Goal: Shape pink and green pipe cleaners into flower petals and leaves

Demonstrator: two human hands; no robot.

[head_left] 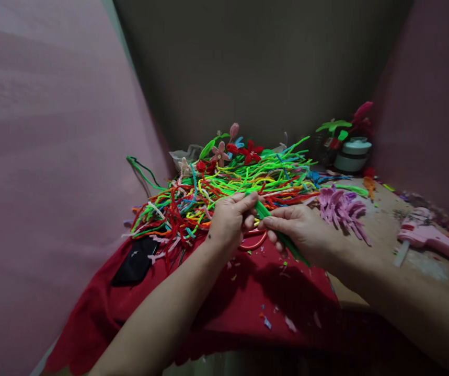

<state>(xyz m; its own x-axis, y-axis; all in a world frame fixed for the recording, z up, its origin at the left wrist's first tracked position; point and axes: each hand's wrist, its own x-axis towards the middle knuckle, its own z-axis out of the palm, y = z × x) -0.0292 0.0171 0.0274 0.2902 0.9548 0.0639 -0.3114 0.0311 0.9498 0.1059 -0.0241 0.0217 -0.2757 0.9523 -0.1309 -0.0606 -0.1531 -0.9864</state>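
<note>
My left hand (230, 219) and my right hand (300, 230) meet over a red cloth (224, 297), both pinched on one green pipe cleaner (264, 211). The left fingers close on its upper end. It runs down under my right palm and its lower end sticks out at the wrist. Just behind the hands lies a big tangled heap of coloured pipe cleaners (224, 190). A red loop (253, 241) sits on the cloth below my fingers.
Small pipe-cleaner flowers (243, 150) stand at the back of the heap. A pink fuzzy bundle (342, 209) and a pink glue gun (428, 236) lie on the wooden table at right. A white jar (353, 154) stands at the back. Pink walls close in on both sides.
</note>
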